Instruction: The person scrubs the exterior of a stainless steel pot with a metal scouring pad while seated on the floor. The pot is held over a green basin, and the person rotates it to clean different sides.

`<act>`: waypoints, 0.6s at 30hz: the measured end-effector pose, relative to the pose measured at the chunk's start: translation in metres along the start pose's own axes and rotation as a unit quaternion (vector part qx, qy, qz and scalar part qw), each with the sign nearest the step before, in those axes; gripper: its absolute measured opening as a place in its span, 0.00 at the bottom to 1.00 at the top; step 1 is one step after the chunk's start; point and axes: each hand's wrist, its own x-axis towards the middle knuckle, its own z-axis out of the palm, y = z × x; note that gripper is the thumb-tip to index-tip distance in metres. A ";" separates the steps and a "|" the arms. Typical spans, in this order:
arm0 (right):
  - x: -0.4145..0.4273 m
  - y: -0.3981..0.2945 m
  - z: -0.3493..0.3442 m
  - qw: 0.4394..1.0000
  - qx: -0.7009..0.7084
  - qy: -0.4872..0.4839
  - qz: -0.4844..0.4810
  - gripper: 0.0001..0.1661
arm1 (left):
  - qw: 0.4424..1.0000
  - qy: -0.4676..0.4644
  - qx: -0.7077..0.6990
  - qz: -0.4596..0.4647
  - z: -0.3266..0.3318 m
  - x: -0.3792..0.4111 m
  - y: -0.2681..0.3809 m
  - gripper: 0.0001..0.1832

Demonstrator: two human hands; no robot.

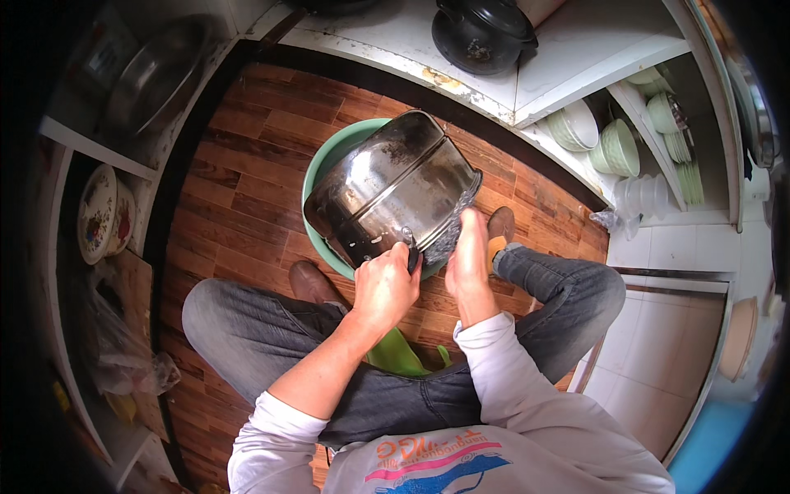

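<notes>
A stainless steel pot with dark stains lies tilted on its side over a green plastic basin on the floor. My left hand grips the pot's black side handle. In my right hand, a grey mesh scrubbing cloth is pressed along the rim of the pot, fingers stretched along it. The inside of the pot faces away from view, and most of the basin's inside is hidden beneath it.
A black lidded pot stands on the shelf ahead. Bowls fill the right-hand shelf. At left are a steel basin, a floral enamel basin and a plastic bag. My shoes flank the green basin on the wood-patterned floor.
</notes>
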 end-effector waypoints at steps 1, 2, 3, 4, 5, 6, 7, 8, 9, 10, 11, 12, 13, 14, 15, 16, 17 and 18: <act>-0.008 -0.001 0.005 0.999 0.012 -0.024 0.017 0.29 | 1.000 0.005 -0.011 -0.001 0.001 0.000 0.000 0.12; -0.021 0.000 0.013 0.999 -0.020 -0.024 0.017 0.29 | 1.000 0.009 -0.022 -0.002 0.002 -0.001 -0.001 0.12; -0.027 0.007 0.016 0.998 -0.064 -0.020 0.009 0.30 | 1.000 0.006 -0.021 0.001 0.001 0.000 0.000 0.12; -0.028 0.017 0.010 0.995 -0.101 -0.026 0.007 0.30 | 1.000 0.000 -0.021 0.005 0.000 -0.001 0.000 0.12; -0.026 0.025 0.006 0.990 -0.137 -0.031 0.005 0.30 | 1.000 -0.006 -0.021 0.010 0.000 0.000 0.000 0.12; -0.029 0.019 0.009 0.987 -0.161 -0.019 -0.004 0.29 | 1.000 -0.012 -0.017 0.010 -0.001 -0.001 0.000 0.12; -0.025 0.024 0.006 0.982 -0.184 -0.026 -0.040 0.28 | 1.000 -0.019 -0.013 0.011 -0.002 -0.001 -0.001 0.12; -0.018 0.034 0.000 0.975 -0.207 -0.033 -0.075 0.28 | 1.000 -0.025 -0.009 0.012 -0.002 -0.002 -0.001 0.12; -0.014 0.037 0.000 0.966 -0.229 -0.040 -0.110 0.27 | 1.000 -0.026 -0.014 0.010 -0.001 -0.002 -0.001 0.12; -0.012 0.040 0.001 0.961 -0.232 -0.026 -0.147 0.25 | 0.999 -0.027 -0.020 0.008 -0.001 -0.001 -0.001 0.12; -0.008 0.041 0.000 0.955 -0.252 -0.001 -0.154 0.25 | 0.999 -0.028 -0.025 0.005 -0.001 -0.001 -0.002 0.12; -0.004 0.039 0.003 0.949 -0.273 0.021 -0.157 0.24 | 0.999 -0.028 -0.031 -0.004 -0.001 -0.002 -0.002 0.12; 0.002 0.035 0.004 0.942 -0.292 0.045 -0.160 0.24 | 0.999 -0.029 -0.036 -0.012 -0.001 -0.001 0.000 0.12; 0.012 0.028 0.005 0.940 -0.294 0.068 -0.158 0.22 | 0.999 -0.030 -0.040 -0.020 -0.001 -0.001 0.001 0.13; 0.041 0.029 -0.006 0.967 -0.204 0.065 -0.139 0.19 | 0.999 -0.025 -0.042 -0.013 0.000 0.000 0.003 0.13; 0.039 0.000 0.008 0.976 -0.200 0.071 -0.056 0.15 | 0.999 -0.021 -0.043 -0.017 0.002 -0.003 -0.002 0.13; 0.058 -0.012 0.005 0.977 -0.192 0.079 -0.041 0.15 | 0.999 -0.018 -0.050 -0.006 0.004 -0.002 -0.001 0.14; 0.080 -0.020 -0.003 0.967 -0.243 0.067 -0.035 0.14 | 0.999 -0.030 -0.033 -0.007 0.004 -0.001 0.001 0.11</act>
